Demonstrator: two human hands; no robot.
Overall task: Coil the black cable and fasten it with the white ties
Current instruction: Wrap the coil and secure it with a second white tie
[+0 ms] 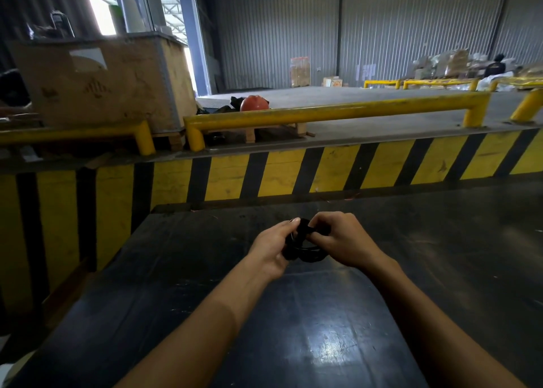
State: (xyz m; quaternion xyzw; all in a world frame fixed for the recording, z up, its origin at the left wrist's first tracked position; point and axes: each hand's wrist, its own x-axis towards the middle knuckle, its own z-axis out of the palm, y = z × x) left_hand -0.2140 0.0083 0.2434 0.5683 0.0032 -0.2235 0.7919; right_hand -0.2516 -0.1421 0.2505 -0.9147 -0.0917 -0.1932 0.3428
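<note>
A small coil of black cable (pixel 305 251) hangs between my two hands, just above the dark table (pixel 323 329). My left hand (pixel 271 248) grips the coil's left side, thumb on top. My right hand (pixel 342 240) pinches the upper right part of the bundle with curled fingers. Much of the coil is hidden by my fingers. A thin pale glint shows on the cable near my left thumb; I cannot tell if it is a white tie.
Beyond the table's far edge runs a yellow-and-black striped barrier (pixel 293 170) with yellow rails (pixel 323 112). A wooden crate (pixel 102 79) stands at back left, an orange helmet (pixel 255 103) behind the rail. A person (pixel 496 65) stands far right among piled goods.
</note>
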